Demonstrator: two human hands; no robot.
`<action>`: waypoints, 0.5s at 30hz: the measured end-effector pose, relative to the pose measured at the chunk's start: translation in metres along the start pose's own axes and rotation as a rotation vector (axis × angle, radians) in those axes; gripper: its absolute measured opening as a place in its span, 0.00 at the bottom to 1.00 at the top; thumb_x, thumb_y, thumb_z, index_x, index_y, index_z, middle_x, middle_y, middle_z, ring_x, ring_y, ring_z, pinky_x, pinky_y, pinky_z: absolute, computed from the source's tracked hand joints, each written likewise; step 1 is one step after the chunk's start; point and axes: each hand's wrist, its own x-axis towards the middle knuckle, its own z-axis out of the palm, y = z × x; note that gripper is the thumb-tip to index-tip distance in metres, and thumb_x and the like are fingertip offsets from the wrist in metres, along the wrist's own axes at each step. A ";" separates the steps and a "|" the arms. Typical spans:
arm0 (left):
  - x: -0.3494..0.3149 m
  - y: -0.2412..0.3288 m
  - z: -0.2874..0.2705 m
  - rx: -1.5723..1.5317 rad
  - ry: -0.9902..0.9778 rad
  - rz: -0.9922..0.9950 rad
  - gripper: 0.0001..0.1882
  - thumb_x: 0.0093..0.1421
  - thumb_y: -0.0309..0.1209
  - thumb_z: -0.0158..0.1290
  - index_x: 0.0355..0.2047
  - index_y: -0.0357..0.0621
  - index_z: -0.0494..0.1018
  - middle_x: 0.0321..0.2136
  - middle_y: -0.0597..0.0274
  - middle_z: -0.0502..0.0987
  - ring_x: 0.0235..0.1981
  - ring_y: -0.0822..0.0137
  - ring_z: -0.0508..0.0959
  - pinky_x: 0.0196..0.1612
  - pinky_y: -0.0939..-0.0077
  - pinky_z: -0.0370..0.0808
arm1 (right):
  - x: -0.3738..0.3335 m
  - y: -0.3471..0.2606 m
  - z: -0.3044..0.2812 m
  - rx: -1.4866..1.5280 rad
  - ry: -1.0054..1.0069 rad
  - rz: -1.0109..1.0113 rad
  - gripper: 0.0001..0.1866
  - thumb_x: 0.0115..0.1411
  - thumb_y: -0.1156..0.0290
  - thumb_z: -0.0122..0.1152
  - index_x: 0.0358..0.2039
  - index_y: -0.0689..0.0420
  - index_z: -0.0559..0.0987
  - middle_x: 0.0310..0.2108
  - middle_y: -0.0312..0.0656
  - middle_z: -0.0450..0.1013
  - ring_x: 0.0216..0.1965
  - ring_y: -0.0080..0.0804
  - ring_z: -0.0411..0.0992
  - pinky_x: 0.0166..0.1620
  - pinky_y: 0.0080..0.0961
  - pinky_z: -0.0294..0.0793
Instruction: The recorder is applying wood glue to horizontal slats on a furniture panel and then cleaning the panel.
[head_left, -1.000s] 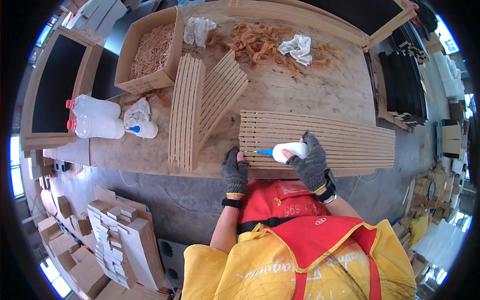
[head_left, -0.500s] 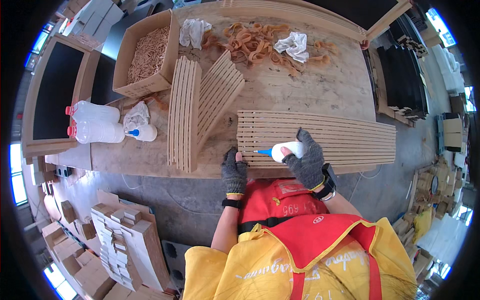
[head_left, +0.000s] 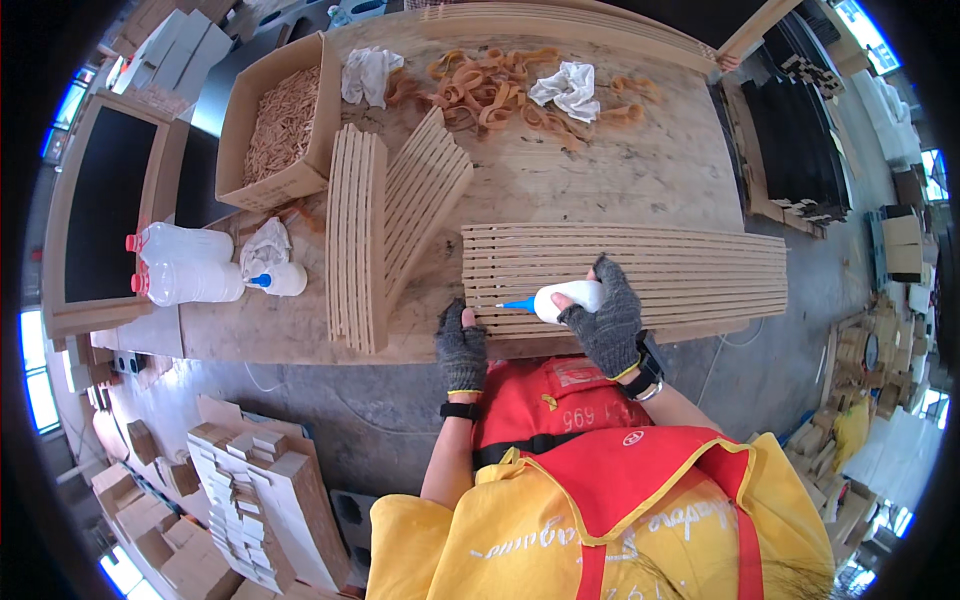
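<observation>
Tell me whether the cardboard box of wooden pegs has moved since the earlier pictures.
No. The cardboard box keeps its place against the worktable; the whole view has merely shifted with the camera.

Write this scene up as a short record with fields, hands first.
Right grip: closed around a white bottle
Nozzle: blue, pointing left, tip over the left end of the slats
Left grip: at the near left corner of the slats; whether it presses cannot be told
Work: wooden slats lying side by side
Left of work: two slat bundles, at an angle to each other
Container: cardboard box holding wooden pegs
Far left: translucent jugs with red caps
Far side: tangled tan bands, white cloths
</observation>
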 end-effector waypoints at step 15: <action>0.000 -0.006 0.001 -0.006 0.054 0.035 0.19 0.71 0.42 0.46 0.42 0.34 0.74 0.38 0.39 0.79 0.39 0.40 0.77 0.44 0.55 0.74 | 0.002 0.013 -0.016 -0.023 -0.024 -0.099 0.27 0.49 0.59 0.77 0.45 0.63 0.82 0.37 0.53 0.80 0.39 0.48 0.80 0.45 0.39 0.78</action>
